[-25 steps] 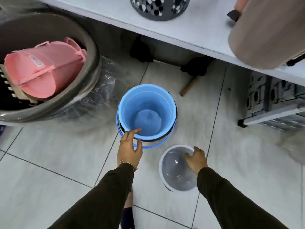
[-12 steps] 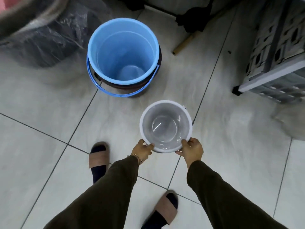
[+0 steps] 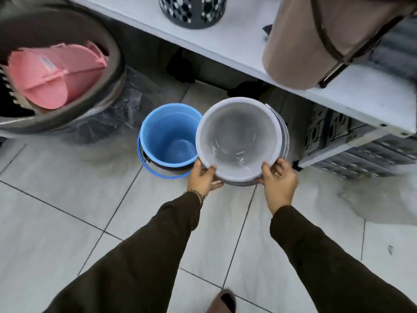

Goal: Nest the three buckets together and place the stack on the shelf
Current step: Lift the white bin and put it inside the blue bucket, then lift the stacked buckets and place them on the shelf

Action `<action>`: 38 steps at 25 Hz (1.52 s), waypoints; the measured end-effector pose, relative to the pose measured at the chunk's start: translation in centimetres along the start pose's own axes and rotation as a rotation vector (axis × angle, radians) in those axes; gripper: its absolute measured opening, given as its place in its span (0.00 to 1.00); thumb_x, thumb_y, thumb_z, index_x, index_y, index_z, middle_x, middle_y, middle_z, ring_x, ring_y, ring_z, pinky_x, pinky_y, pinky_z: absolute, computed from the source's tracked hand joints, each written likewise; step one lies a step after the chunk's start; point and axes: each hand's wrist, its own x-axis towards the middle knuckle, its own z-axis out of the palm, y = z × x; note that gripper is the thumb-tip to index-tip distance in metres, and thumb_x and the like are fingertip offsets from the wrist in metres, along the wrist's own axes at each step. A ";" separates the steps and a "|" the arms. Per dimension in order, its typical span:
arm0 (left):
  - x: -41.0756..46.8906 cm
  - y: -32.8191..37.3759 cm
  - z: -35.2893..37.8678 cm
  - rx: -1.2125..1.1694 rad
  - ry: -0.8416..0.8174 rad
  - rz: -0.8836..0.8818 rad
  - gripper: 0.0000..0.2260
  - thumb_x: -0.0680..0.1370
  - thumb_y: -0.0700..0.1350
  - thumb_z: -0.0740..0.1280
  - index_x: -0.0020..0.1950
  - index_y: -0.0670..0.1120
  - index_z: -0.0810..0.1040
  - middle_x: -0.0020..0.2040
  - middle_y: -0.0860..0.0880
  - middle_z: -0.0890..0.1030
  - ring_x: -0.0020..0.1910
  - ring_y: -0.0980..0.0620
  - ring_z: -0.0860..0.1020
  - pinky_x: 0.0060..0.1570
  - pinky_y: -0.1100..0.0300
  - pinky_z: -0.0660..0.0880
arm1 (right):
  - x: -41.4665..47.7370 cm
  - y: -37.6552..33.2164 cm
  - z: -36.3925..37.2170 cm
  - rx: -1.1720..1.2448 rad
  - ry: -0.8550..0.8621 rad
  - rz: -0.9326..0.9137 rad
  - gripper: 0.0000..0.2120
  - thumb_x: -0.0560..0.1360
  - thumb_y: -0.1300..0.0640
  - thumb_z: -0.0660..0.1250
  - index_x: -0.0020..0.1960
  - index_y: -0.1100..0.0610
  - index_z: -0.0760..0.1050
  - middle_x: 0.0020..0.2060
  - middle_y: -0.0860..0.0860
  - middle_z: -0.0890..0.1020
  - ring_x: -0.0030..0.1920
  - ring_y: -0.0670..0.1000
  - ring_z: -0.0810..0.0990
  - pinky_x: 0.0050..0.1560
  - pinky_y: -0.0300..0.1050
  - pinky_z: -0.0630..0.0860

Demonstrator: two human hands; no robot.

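Observation:
A white translucent bucket (image 3: pixel 239 138) hangs above the floor, its mouth tilted toward me. My left hand (image 3: pixel 203 177) grips its near rim on the left and my right hand (image 3: pixel 278 180) grips the rim on the right. To its left a blue bucket (image 3: pixel 168 134) stands upright on the tiles, nested inside a dark bucket whose edge (image 3: pixel 168 170) shows just under the blue rim. The blue handle lies down at the front. The white shelf (image 3: pixel 228 45) runs across the top of the view.
A large grey tub (image 3: pixel 94 37) holding a pink bucket (image 3: pixel 49 75) sits at the left. On the shelf stand a dotted grey basket (image 3: pixel 191 12) and a tan bin (image 3: pixel 322 39). Grey crates (image 3: pixel 365 154) sit under the shelf at right. My foot (image 3: pixel 223 301) shows at the bottom.
Both hands have lifted the white bucket off the floor and brought it up beside the blue bucket. The view has tilted up, so the shelf shows again.

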 end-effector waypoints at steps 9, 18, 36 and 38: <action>4.7 10.4 -12.6 0.119 0.196 0.101 0.23 0.81 0.39 0.62 0.73 0.53 0.61 0.61 0.44 0.75 0.56 0.41 0.78 0.36 0.53 0.83 | 1.2 -2.4 17.0 0.013 -0.123 0.074 0.16 0.74 0.67 0.73 0.61 0.62 0.79 0.45 0.54 0.84 0.40 0.51 0.84 0.35 0.43 0.85; 13.4 6.3 -19.5 0.487 0.310 -0.132 0.27 0.76 0.43 0.68 0.74 0.52 0.63 0.60 0.39 0.73 0.49 0.34 0.81 0.41 0.40 0.82 | 2.9 6.8 23.3 -0.158 -0.111 0.350 0.13 0.73 0.67 0.74 0.55 0.58 0.80 0.44 0.50 0.85 0.40 0.49 0.85 0.37 0.39 0.83; 22.5 4.3 -23.1 0.380 0.172 -0.373 0.44 0.69 0.33 0.73 0.77 0.48 0.50 0.61 0.43 0.74 0.52 0.38 0.79 0.45 0.47 0.80 | 6.5 12.1 24.2 -0.150 -0.155 0.757 0.27 0.74 0.54 0.73 0.68 0.55 0.65 0.55 0.58 0.80 0.46 0.56 0.82 0.35 0.50 0.83; 21.7 4.9 -22.9 0.457 0.195 -0.295 0.39 0.70 0.32 0.71 0.74 0.46 0.54 0.56 0.44 0.75 0.50 0.39 0.79 0.41 0.47 0.79 | 5.5 12.0 24.1 -0.143 -0.121 0.726 0.26 0.74 0.57 0.73 0.67 0.57 0.66 0.56 0.60 0.80 0.45 0.56 0.82 0.29 0.47 0.82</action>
